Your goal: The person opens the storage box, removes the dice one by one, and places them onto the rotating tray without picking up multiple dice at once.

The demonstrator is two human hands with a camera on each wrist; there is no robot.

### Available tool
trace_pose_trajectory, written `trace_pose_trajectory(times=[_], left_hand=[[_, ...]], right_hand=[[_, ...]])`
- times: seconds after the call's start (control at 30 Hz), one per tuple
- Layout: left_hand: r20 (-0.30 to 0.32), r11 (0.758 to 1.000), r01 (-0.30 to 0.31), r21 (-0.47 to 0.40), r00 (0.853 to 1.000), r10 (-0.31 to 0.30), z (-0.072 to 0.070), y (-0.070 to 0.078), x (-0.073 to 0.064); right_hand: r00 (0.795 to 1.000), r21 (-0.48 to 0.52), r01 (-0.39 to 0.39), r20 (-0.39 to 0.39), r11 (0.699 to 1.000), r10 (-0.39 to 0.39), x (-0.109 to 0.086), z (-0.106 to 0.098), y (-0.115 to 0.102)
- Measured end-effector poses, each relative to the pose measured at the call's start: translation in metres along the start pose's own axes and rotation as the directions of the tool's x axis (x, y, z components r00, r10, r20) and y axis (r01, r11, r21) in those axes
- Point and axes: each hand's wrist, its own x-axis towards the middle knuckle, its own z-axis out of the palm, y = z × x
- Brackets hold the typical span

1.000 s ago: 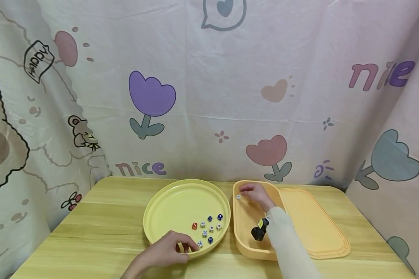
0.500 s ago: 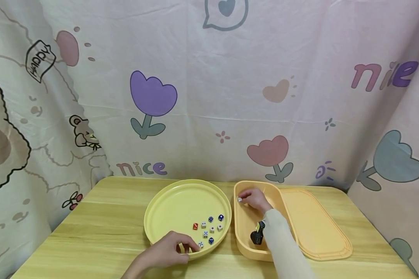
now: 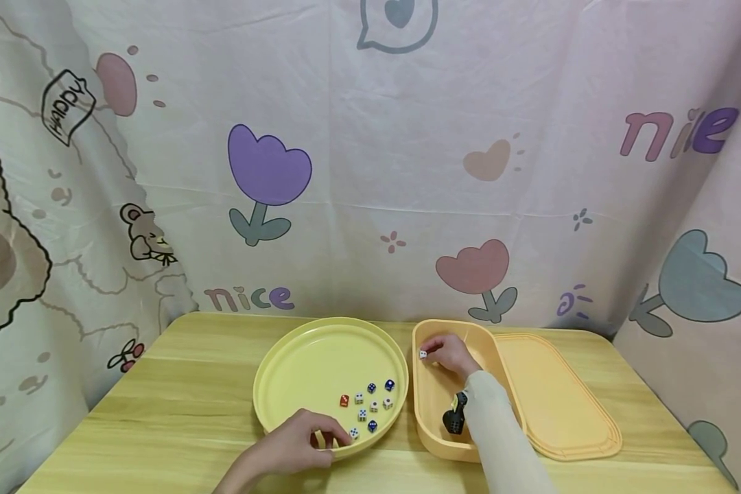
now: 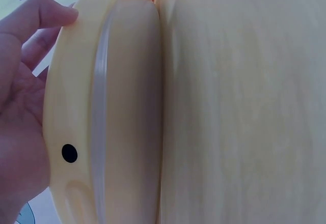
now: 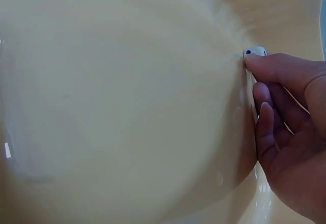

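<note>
My left hand (image 3: pixel 302 439) grips the near rim of a round yellow tray (image 3: pixel 309 360), fingers reaching over the edge. In the left wrist view, a digit's tip presses the tray's side wall (image 4: pixel 74 107). Several dice lie in the tray's near right part: a red die (image 3: pixel 344 401), white ones and dark blue ones, including a blue die (image 3: pixel 372 426). Inside the orange box (image 3: pixel 432 398), at its far left corner, my right hand (image 3: pixel 451 352) pinches a white die (image 3: pixel 422 355). The right wrist view shows this die (image 5: pixel 249 52) at the fingertips, close to the box wall.
The box stands just right of the tray on a wooden table (image 3: pixel 179 398). To its right lies a flat orange lid (image 3: pixel 562 391). A black wrist camera (image 3: pixel 454 414) sits at the right sleeve, over the box. A printed curtain (image 3: pixel 346 137) closes off the back and sides.
My right hand has come down toward the near side inside the box and taken the white die between its fingers. The left hand stays at the tray's rim.
</note>
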Motion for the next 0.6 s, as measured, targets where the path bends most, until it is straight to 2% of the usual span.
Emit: trace_pose_trajectory(times=[0.2, 0.43, 0.6], left_hand=[[-0.002, 1.0, -0.009, -0.009, 1.0, 0.009, 0.0, 0.003, 0.0], [0.0, 1.0, -0.009, -0.012, 1.0, 0.009, 0.0, 0.002, 0.001], [0.003, 1.0, 0.017, -0.006, 1.0, -0.017, 0.0, 0.001, -0.001]], right_hand=[[1.0, 0.016, 0.026, 0.015, 1.0, -0.026, 0.0, -0.001, 0.001], [0.986, 0.049, 0.101, 0.125, 0.994, -0.106, 0.001, -0.008, -0.003], [0.984, 0.072, 0.088, 0.152, 0.994, -0.098, -0.005, -0.014, -0.013]])
